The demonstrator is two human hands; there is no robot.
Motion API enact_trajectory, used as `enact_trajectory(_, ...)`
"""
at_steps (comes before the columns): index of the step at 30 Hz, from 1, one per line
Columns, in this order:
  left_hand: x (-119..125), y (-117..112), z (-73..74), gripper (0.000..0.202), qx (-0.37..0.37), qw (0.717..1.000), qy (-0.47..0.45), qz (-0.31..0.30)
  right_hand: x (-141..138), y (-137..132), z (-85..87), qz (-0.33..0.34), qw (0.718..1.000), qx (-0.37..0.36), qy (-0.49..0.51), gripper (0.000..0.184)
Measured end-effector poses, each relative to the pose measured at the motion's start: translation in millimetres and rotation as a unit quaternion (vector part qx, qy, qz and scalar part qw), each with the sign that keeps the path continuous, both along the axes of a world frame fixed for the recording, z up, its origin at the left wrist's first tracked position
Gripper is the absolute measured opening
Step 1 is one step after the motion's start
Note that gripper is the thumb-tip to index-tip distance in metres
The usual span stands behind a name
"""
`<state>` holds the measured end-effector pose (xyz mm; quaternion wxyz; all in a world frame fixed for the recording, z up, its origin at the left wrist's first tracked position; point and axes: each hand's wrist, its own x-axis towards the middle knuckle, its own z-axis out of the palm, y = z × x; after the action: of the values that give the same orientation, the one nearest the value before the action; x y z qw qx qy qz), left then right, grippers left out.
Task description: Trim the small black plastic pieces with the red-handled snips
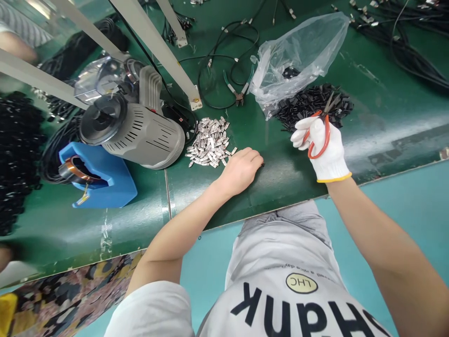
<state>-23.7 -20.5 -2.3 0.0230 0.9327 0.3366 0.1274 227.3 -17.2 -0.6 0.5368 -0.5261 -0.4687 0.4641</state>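
My right hand [321, 142], in a white glove, is closed through the red handles of a pair of scissors [324, 122] whose dark blades point up over a heap of small black parts [308, 105]. My bare left hand [242, 168] rests on the green table [280, 178] with its fingers curled, pinching something small and dark at the fingertips that I cannot make out. It lies just right of a pile of small silver metal clips [210, 140].
A clear plastic bag [298, 54] lies behind the black parts. Side cutters [240, 91] and black cables [224, 51] lie further back. A grey machine [140, 126] and a blue tape holder [101, 178] stand at the left. The table's edge runs close to my body.
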Motion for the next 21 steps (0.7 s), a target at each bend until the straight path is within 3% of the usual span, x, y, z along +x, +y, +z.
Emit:
enact_trajectory(5, -1.4, -3.8, -13.3, 0.025, 0.021, 0.997, -0.08, -0.002, -1.6, -1.3, 5.2, -0.002, 1.0, -0.016, 0.002, 0.046)
enact_trajectory(15, -3.8, 0.3, -18.5, 0.015, -0.05, 0.982, -0.183, 0.003, -4.2, 0.1, 7.7, 0.006, 0.998, -0.008, 0.067, 0.039)
enact_trajectory(21, -5.6, -1.2, -17.4, 0.017, -0.107, 0.971, -0.211, 0.02, -3.9, 0.8, 7.3, 0.006, 0.998, -0.007, 0.058, 0.04)
